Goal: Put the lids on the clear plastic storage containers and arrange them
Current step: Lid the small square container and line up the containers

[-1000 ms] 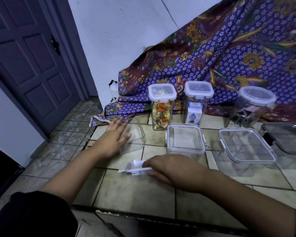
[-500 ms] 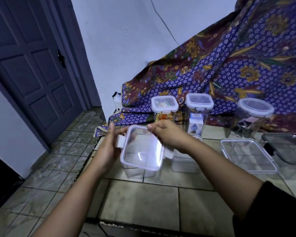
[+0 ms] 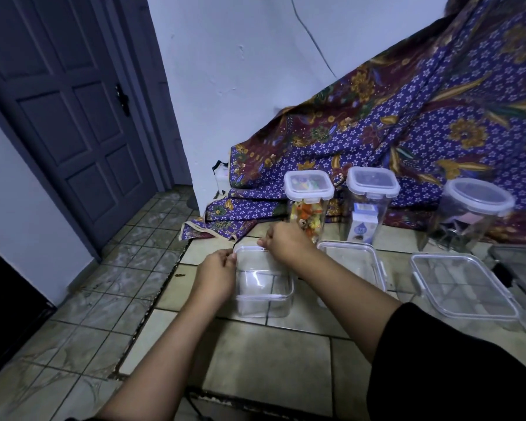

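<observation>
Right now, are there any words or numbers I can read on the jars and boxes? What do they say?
None can be read for sure.
Small white and blue carton inside the middle tall lidded jar: a round blue logo and small print, too blurred to read.
Colourful wrappers in the left tall lidded jar: too small to tell.
Round lidded jar and its contents: no legible text.

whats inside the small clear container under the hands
The small clear container looks empty: floor tiles show through its walls. Its far corner is covered by the left hand and right hand.
</observation>
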